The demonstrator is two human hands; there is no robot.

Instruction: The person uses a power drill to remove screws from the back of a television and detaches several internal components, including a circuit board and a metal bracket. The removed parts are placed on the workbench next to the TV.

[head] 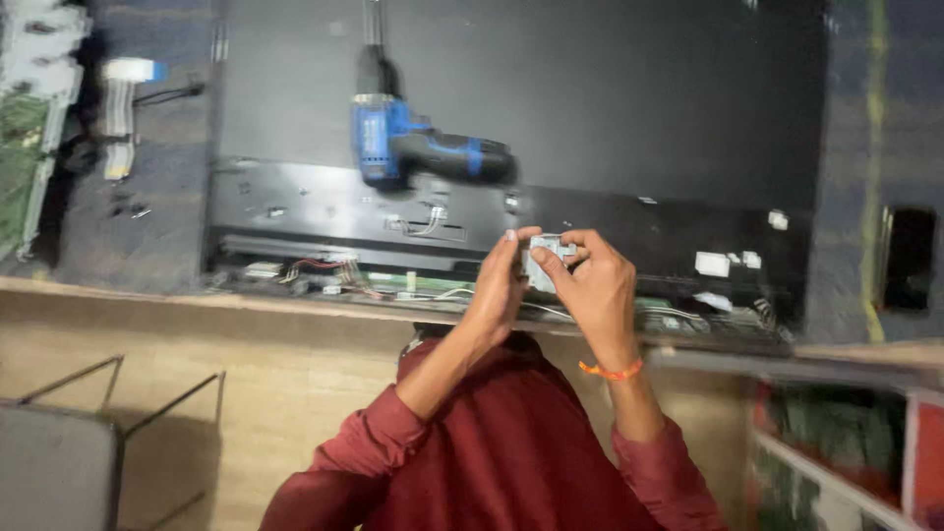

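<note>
Both my hands meet over the near edge of a large black flat panel [610, 108] that lies on a workbench. My left hand [500, 285] and my right hand [590, 280] together pinch a small grey-white part [547, 258] between the fingertips. An orange thread circles my right wrist. Red sleeves cover both forearms. A blue and black cordless drill [418, 147] lies on the panel just beyond my hands, untouched. Under my hands runs an exposed strip of green boards and coloured wires [324, 270].
White ribbon cables [123, 108] and a green circuit board [20, 147] lie at the far left. Small white tabs [713, 264] sit on the panel's right part. A dark flat device [910, 258] rests at the right. A metal-framed chair [88, 442] and shelves [846, 452] stand below the bench edge.
</note>
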